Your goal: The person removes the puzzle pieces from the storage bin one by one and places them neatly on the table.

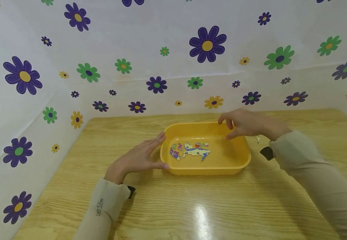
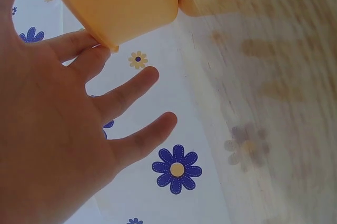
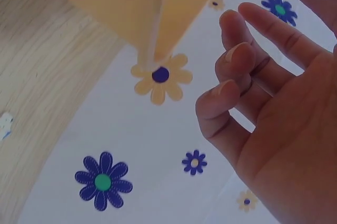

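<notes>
A yellow plastic tub (image 1: 209, 171) stands on the table, with several flat, colourful cut-out pieces (image 1: 196, 152) lying in its left half. My left hand (image 1: 140, 156) rests against the tub's left end, fingers spread and fairly straight, thumb by the near corner. In the left wrist view, some of its fingertips (image 2: 97, 53) touch the rim while the others stand apart from it. Over the tub's right end is my right hand (image 1: 245, 123), its fingers loosely bent with nothing between them. The right wrist view shows that hand (image 3: 274, 103) apart from the rim.
A small pale cut-out piece (image 1: 257, 138) lies on the wooden table (image 1: 173, 203), just right of the tub beneath the right wrist. Behind the table and along its left side hangs a white flower-printed cloth (image 1: 173, 36). Dark wrist pieces (image 1: 267, 153) stick out below both sleeves.
</notes>
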A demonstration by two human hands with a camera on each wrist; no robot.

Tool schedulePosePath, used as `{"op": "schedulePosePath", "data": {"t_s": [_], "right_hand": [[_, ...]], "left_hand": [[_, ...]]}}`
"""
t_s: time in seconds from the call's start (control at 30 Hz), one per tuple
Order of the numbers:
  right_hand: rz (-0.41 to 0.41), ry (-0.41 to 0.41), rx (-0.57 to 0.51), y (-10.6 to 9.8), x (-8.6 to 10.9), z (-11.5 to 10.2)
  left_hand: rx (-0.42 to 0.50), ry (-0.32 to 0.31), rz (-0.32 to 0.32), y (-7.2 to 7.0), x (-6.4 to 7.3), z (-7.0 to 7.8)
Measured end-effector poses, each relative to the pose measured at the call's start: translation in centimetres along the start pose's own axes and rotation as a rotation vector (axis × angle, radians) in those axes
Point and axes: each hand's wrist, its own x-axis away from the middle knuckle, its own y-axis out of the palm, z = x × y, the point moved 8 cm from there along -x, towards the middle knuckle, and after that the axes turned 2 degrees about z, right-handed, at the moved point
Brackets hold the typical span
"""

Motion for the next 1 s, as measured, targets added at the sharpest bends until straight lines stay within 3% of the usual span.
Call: {"op": "schedulePosePath", "data": {"t_s": [0.37, 0.73, 1.0], "right_hand": [[-0.113, -0.01, 0.078, 2.7, -1.8, -1.6], [-0.126, -0.058, 0.074, 1.2, -3.8, -3.1], [-0.168, -0.027, 0.019, 2.3, -5.3, -3.1]], "left_hand": [[0.027, 0.002, -0.005, 0.1, -0.1, 0.1], [0.037, -0.007, 0.002, -0.1, 0.0, -0.1], [0.059, -0.005, -0.001, -0.2, 0.1, 0.1]]}}
